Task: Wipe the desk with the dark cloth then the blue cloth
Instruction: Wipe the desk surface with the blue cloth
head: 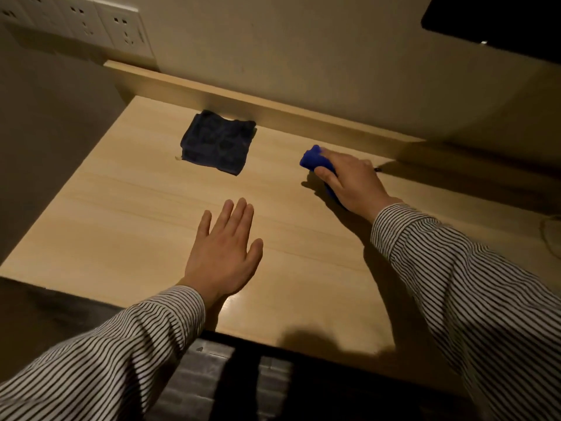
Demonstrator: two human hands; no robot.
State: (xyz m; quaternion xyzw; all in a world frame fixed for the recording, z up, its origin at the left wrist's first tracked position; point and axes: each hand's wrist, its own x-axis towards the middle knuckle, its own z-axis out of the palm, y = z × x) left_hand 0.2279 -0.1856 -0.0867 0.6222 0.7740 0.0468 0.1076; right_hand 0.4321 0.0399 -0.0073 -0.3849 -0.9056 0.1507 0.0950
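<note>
The dark cloth (217, 141) lies folded in a square at the back of the light wooden desk (127, 226), close to the raised back ledge. The blue cloth (315, 158) is bunched under my right hand (349, 180), which presses it onto the desk at the right; only its front end and a strip beneath the palm show. My left hand (223, 252) rests flat on the desk in the middle, fingers spread, holding nothing, a hand's length in front of the dark cloth.
A raised wooden ledge (273, 109) runs along the back against the wall. Wall sockets (91, 25) sit at the upper left. A dark screen corner (498, 22) hangs at the upper right. A thin cable (549, 235) lies at the right edge. The desk's front edge is near my sleeves.
</note>
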